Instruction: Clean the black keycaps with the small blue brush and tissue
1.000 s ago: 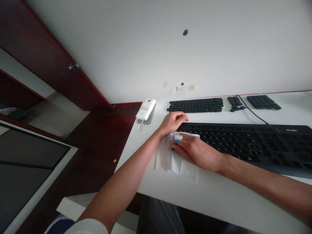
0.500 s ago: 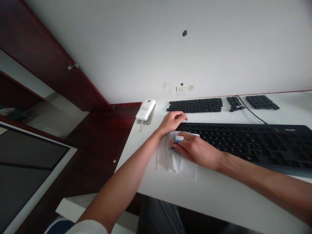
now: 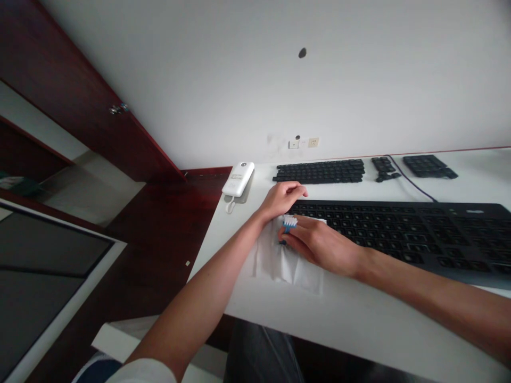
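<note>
A small blue-handled brush (image 3: 288,224) with white bristles sits at frame centre, clamped in the right hand (image 3: 319,242), bristles pointing up-left over a creased white cloth (image 3: 279,263). The left hand (image 3: 281,198), fingers curled, presses the near black keyboard (image 3: 399,229) at its left end. A smooth white desk (image 3: 351,314) lies beneath.

Brush (image 3: 288,223): blue body with white bristles. Cloth (image 3: 279,260), desk (image 3: 359,314), wall (image 3: 279,80) and phone (image 3: 238,180): all plain white. Near keyboard (image 3: 419,229) and far keyboard (image 3: 319,171): black, no pattern; cabinet (image 3: 72,90) dark reddish brown.
</note>
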{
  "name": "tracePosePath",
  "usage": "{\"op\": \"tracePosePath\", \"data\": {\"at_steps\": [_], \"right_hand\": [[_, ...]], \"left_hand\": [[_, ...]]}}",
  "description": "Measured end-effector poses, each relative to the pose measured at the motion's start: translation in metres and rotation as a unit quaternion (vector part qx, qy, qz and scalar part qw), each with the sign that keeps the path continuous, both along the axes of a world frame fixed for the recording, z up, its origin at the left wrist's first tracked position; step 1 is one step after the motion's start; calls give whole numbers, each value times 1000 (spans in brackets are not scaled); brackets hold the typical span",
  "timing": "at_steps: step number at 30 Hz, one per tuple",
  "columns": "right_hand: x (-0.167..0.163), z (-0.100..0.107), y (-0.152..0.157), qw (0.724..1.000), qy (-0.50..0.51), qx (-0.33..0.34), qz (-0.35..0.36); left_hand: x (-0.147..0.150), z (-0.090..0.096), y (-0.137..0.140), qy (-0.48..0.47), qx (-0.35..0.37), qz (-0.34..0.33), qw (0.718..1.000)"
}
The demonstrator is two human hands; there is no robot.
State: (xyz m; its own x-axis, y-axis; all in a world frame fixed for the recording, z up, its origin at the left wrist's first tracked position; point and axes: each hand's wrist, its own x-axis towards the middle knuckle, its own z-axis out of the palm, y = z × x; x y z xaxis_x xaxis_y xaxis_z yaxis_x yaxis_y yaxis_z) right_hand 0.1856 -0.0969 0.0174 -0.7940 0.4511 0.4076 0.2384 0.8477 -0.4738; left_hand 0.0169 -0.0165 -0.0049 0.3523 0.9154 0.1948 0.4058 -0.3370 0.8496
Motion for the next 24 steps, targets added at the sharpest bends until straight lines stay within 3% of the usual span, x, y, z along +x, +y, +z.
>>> {"op": "tracePosePath", "data": {"at_steps": [24], "right_hand": [[1, -2, 1, 1000, -8, 10, -7]], "left_hand": [[0, -4, 2, -9, 9, -4, 1000]]}}
